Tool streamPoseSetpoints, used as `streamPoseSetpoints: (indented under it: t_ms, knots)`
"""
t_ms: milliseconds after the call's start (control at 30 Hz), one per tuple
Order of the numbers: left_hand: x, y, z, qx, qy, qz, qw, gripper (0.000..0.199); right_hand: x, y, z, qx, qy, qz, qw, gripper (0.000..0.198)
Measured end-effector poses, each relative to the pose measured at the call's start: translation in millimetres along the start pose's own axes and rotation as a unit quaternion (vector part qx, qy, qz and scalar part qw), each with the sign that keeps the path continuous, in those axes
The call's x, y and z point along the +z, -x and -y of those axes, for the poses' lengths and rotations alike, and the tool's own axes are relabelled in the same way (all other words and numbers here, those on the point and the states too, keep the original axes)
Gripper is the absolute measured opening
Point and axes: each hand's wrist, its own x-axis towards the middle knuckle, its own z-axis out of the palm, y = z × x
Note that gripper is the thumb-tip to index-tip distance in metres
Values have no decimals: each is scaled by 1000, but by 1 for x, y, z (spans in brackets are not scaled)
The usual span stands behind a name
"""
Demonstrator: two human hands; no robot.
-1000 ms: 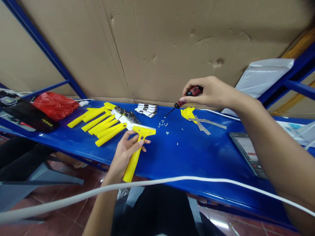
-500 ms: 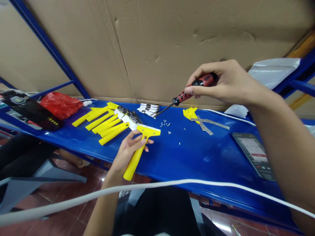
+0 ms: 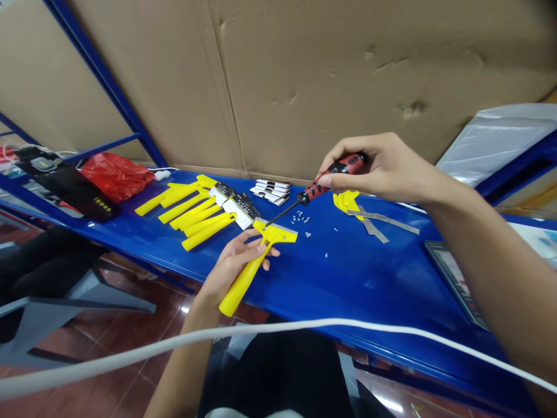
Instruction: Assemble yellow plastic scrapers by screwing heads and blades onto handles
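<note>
My left hand (image 3: 238, 258) is closed around the neck of a yellow scraper (image 3: 243, 281), its wide head up and its handle slanting down toward me. Two small screws show in the scraper's head. In my right hand (image 3: 374, 168) is a red and black screwdriver (image 3: 314, 188), pointing down to the left. Its tip is at the left screw on the scraper head. Several loose screws and nuts (image 3: 300, 218) lie on the blue table just beyond. Left of my left hand, several more yellow scrapers (image 3: 185, 209) rest in a row, some with black and white cards (image 3: 235, 203) at their heads.
Folded white cards (image 3: 270, 190) are stacked at the back. To the right lie yellow plastic pieces (image 3: 347, 202), metal blades (image 3: 383, 218) and a phone (image 3: 455, 284). A red bag (image 3: 116, 176) and a black case (image 3: 82, 194) are far left. A white cable (image 3: 331, 323) crosses in front.
The screwdriver has come down and to the left, from above the table to the left screw of the scraper head. My left hand keeps its hold. The view has shifted slightly.
</note>
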Motion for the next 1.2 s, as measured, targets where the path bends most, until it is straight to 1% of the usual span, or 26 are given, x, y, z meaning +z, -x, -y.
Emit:
streamPoseSetpoints:
  t_ms: [100, 267, 433, 667, 800, 1033, 1200]
  knots:
    - [-1, 0, 0, -3, -1, 6, 1000, 50, 7, -3, -2, -15, -21, -9, 1000, 57]
    - [1, 2, -2, -11, -1, 10, 1000, 50, 14, -5, -3, 10, -6, 9, 1000, 59]
    - [1, 3, -2, -9, -2, 11, 1000, 49, 14, -5, -3, 6, -19, 9, 1000, 54]
    - [6, 3, 0, -12, -18, -19, 1000, 42, 13, -4, -3, -25, -42, 14, 999, 52]
    - [9, 2, 2, -1, -37, -19, 999, 42, 13, -3, -3, -14, -53, 19, 998, 50]
    - [9, -1, 6, 9, -88, -12, 996, 45, 14, -2, 1, -63, -76, 19, 995, 42]
    - [8, -1, 9, 12, -78, -18, 997, 44, 12, 0, 10, -72, -84, 23, 994, 38]
